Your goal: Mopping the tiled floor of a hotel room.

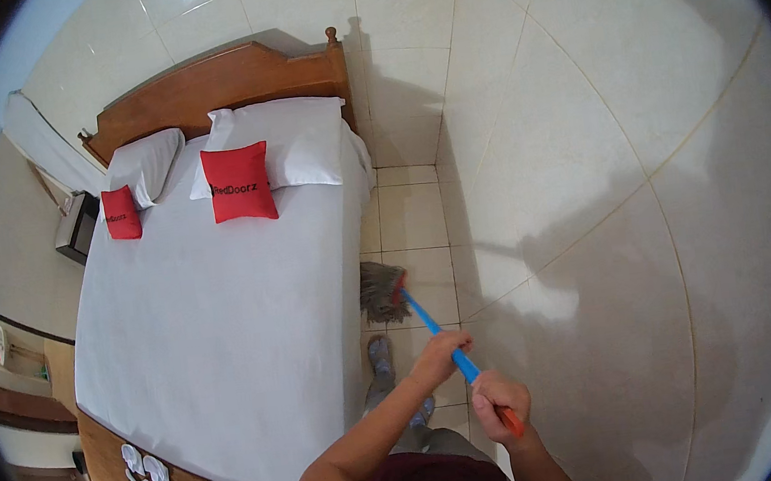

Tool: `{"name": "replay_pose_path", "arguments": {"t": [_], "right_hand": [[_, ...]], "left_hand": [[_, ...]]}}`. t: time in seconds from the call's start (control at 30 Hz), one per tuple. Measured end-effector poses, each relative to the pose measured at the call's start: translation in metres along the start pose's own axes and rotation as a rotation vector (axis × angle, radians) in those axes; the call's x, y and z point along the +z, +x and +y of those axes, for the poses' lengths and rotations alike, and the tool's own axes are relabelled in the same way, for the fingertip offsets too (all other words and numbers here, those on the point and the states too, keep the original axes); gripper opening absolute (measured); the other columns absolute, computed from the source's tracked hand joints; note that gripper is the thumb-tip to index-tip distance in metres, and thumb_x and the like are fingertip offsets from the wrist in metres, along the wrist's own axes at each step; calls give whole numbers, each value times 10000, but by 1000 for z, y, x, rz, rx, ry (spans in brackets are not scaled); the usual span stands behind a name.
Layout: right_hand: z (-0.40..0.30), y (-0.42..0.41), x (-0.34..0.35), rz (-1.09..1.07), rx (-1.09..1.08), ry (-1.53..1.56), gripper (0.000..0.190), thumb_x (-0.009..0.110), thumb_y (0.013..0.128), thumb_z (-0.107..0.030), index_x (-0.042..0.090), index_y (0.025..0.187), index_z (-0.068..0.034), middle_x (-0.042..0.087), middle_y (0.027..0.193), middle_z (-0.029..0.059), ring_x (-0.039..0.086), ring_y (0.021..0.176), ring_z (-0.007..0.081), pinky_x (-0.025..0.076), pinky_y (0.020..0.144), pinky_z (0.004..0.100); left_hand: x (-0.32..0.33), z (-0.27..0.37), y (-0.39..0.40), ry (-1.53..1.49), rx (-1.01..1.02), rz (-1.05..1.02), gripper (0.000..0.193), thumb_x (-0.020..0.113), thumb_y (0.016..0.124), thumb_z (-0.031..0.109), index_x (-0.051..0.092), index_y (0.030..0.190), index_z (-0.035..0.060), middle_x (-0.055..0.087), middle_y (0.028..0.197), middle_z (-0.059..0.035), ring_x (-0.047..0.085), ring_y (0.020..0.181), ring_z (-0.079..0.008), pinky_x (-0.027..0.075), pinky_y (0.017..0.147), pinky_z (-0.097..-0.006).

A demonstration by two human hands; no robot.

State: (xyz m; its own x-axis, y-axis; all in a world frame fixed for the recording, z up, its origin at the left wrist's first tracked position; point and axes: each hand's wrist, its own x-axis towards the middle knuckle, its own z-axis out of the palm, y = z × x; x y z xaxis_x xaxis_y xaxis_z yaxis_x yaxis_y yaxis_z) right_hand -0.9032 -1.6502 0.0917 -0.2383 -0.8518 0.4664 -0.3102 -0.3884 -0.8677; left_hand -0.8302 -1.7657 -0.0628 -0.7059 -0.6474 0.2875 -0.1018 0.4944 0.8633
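My left hand point(442, 358) grips the middle of a blue mop handle point(423, 312). My right hand point(502, 401) is closed around the same handle near its orange end, nearer my body. The handle slants away from me to a red clamp point(399, 287) with a grey string mop head point(383, 293), which lies on the tiled floor point(413, 220) against the right side of the bed, partly at its lower edge. One of my feet point(380, 354) is just behind the mop head.
A bed with a white sheet point(217, 314), white pillows point(298, 144) and red cushions point(238, 183) stands at left under a wooden headboard point(220, 78). A tiled wall point(563, 186) rises close on my right. Folded white towels point(156, 472) lie on the wooden footboard.
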Motion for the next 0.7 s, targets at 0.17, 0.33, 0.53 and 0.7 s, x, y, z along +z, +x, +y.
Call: {"name": "replay_pose_path", "arguments": {"t": [0.17,0.33,0.53,0.7], "right_hand": [[14,25,19,-16,75,-144,154,590,729,23,488,626,-29,501,614,97,505,560,251,428,573,333],[38,98,58,48,-6,-107,187,619,719,18,468,626,-40,466,608,98,478,539,261,400,540,343],[107,164,80,117,-33,49,151,596,773,7,481,680,-27,473,637,81,472,558,232,401,537,338],[131,186,79,51,226,16,143,598,805,-18,495,708,-2,494,672,83,488,576,195,440,600,288]], "left_hand": [[2,-20,25,-180,49,-221,114,607,726,27,530,809,40,566,761,-143,555,741,-326,431,662,-384],[-52,-60,65,-422,-198,-330,129,617,728,59,514,799,27,552,721,-138,542,679,-317,428,623,-367],[-127,-101,137,-30,-84,-184,96,607,768,63,526,760,13,562,721,-152,554,692,-338,433,622,-380],[-130,-165,160,83,-59,-164,89,622,726,-7,544,764,13,571,718,-162,572,711,-347,448,637,-395]]}}
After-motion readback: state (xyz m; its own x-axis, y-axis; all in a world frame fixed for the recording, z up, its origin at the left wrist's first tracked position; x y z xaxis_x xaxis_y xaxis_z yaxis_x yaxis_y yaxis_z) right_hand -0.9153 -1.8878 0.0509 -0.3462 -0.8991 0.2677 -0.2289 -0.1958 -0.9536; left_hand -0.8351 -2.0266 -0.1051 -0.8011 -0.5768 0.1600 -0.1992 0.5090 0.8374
